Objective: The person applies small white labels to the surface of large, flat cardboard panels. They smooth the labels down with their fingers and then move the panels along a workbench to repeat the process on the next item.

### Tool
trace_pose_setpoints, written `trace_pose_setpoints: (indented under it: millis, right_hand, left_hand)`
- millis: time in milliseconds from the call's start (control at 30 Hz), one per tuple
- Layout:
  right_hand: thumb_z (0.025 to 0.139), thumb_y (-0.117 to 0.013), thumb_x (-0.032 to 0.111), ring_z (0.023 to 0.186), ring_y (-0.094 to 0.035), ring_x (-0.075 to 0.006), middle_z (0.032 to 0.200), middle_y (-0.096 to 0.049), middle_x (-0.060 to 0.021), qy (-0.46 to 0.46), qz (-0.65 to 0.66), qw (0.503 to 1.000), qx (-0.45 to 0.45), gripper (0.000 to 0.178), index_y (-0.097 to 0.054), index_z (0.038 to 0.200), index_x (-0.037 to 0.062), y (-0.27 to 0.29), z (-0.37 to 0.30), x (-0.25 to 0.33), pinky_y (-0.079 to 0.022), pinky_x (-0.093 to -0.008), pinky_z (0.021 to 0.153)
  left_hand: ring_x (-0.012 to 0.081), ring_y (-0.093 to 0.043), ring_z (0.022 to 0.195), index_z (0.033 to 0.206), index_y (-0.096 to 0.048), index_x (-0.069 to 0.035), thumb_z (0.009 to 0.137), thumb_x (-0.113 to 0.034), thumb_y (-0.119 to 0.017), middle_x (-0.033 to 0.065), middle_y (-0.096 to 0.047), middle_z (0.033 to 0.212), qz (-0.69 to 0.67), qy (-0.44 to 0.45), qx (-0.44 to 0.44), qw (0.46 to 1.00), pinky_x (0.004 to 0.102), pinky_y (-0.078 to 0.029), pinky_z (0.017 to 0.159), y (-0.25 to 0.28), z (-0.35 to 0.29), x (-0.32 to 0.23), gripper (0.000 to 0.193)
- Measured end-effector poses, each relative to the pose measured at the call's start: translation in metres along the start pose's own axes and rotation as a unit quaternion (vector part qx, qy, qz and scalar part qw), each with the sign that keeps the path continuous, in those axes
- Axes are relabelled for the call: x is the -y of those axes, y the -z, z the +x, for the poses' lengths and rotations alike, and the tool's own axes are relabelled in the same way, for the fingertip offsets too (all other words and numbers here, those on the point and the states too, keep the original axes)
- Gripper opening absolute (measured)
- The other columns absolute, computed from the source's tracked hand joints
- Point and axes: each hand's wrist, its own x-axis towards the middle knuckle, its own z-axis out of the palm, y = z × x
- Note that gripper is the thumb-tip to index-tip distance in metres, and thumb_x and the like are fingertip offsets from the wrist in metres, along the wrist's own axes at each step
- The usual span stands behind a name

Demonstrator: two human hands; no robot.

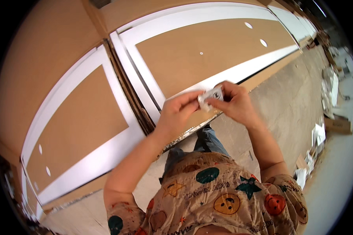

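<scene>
Between my two hands is a small clear plastic packet point(210, 98) with a dark round mark on it; what it contains is too small to make out. The fingers of my left hand point(180, 111) pinch its left edge. My right hand point(236, 102) grips the other side, thumb lying across the front. Both hands are above the near edge of a brown panel with a white border point(215, 51). My left hand is close to the corner of that white border.
Another brown panel with a white border point(82, 125) lies to the left, past a dark wooden gap point(129, 90). Concrete floor point(290, 94) stretches to the right. Along its far side are a cardboard box point(338, 125) and scattered white wrapping point(317, 135).
</scene>
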Motion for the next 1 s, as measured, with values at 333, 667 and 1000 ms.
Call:
trace_pose_setpoints:
  millis: [333,667,1000]
  right_hand:
    - [0.066,-0.08,0.016,0.083,-0.059,-0.0247,0.091,-0.056,-0.0079,0.23,-0.251,0.929,-0.144,0.045,-0.061,0.107,0.0102,-0.038,-0.116,-0.036,-0.051,-0.0344,0.067]
    - [0.082,-0.069,0.013,0.084,-0.064,-0.0261,0.098,-0.065,-0.0132,0.145,-0.033,0.971,0.184,0.029,-0.065,0.109,0.0037,-0.019,-0.231,-0.133,-0.052,-0.0331,0.075]
    - [0.081,-0.07,0.01,0.087,-0.061,-0.015,0.099,-0.066,-0.0054,-0.236,0.367,0.856,0.277,0.028,-0.065,0.108,0.0038,0.027,-0.283,-0.229,-0.05,-0.03,0.072]
  left_hand:
    - [0.0104,-0.058,0.089,0.123,-0.044,-0.002,0.094,-0.004,-0.053,0.0103,-0.063,0.106,-0.038,0.01,-0.083,0.996,0.023,-0.044,0.079,-0.044,-0.109,0.091,0.031]
    - [0.0121,-0.058,0.089,0.113,-0.056,0.001,0.092,-0.005,-0.058,0.0076,-0.063,0.101,-0.101,0.128,-0.083,0.983,0.0249,-0.047,0.079,-0.125,-0.215,0.199,0.022]
    - [0.0095,-0.06,0.079,0.107,-0.067,0.0,0.088,-0.008,-0.064,0.0057,-0.069,0.089,0.213,0.07,-0.123,0.967,0.0246,-0.049,0.071,-0.165,-0.231,0.18,0.021]
